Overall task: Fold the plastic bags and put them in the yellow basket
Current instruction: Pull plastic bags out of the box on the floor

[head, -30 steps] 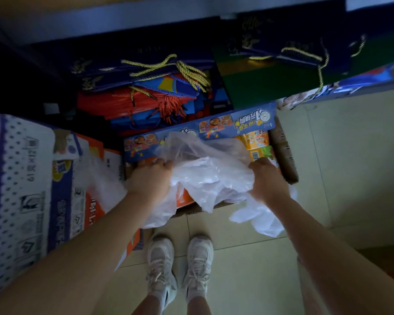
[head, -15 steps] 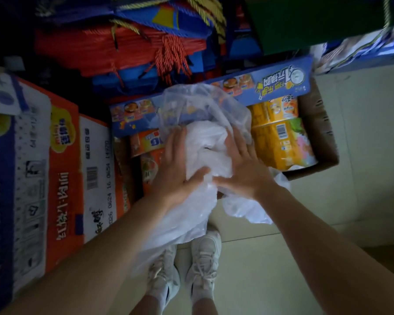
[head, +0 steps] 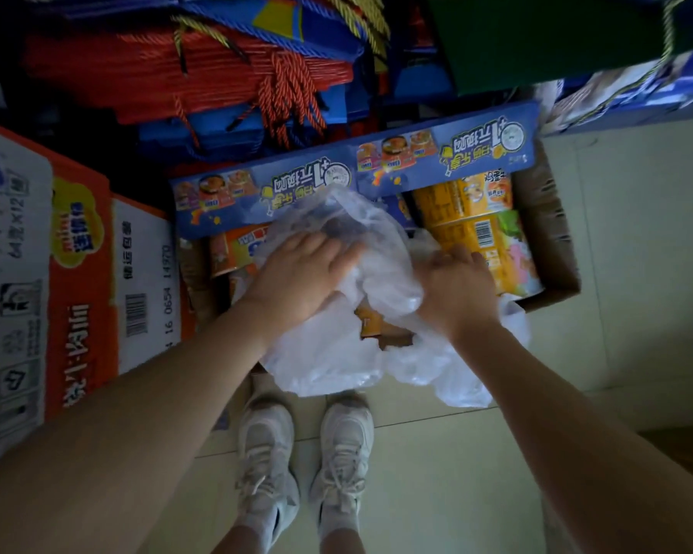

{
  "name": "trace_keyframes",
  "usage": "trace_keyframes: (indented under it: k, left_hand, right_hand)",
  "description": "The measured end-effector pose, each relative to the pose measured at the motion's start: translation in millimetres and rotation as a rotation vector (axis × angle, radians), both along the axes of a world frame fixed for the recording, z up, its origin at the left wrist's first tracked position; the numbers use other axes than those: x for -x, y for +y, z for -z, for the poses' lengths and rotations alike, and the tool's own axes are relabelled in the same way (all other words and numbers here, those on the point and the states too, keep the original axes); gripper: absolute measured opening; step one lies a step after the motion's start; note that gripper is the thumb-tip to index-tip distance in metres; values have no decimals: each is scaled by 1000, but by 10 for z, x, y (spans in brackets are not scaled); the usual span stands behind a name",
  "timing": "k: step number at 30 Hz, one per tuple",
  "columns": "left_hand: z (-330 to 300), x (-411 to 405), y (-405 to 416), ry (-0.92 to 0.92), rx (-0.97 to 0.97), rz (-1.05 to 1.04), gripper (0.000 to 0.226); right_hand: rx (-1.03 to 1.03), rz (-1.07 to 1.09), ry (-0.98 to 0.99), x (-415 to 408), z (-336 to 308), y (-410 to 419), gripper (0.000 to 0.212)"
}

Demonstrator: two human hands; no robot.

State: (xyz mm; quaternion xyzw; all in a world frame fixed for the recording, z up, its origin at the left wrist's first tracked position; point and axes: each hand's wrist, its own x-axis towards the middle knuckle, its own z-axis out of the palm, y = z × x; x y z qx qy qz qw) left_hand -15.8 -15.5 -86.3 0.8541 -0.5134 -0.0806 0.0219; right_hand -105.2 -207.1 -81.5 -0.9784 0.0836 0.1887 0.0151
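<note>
A crumpled translucent white plastic bag [head: 337, 353] lies over the front of an open cardboard box [head: 553, 241] of noodle cups. My left hand [head: 297, 277] rests flat on the bag's top, fingers spread and pointing right. My right hand [head: 457, 289] presses on the bag's right side, with its fingers curled into the plastic. Loose plastic hangs below both hands over the box's front edge, down toward my white shoes [head: 305, 465]. No yellow basket is in view.
A tall orange and white carton [head: 81, 281] stands at the left. Red and blue gift bags with rope handles [head: 233, 74] are stacked behind the box. Pale floor tiles [head: 637, 253] spread to the right and below.
Both hands went from gripping the bag's sides to pressing on top of it. Since half a second ago the right hand has slid rightward and the bag lies flatter and wider.
</note>
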Motion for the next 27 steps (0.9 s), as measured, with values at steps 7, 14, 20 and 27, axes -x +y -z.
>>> trace_keyframes:
  k: [7, 14, 20, 27]
  left_hand:
    - [-327, -26, 239, 39, -16, 2, 67]
    - [-1242, -28, 84, 186, -102, -109, 83]
    - [-2919, 220, -508, 300, -87, -177, 40]
    - [-4613, 348, -1407, 18, 54, 218, 47]
  right_hand:
    - [-566, 235, 151, 140, -218, -212, 31]
    - [-720, 544, 123, 416, -1383, -454, 32]
    - [-518, 836, -17, 807, -2861, -419, 29]
    - [-501, 1028, -288, 1514, -4754, -858, 43]
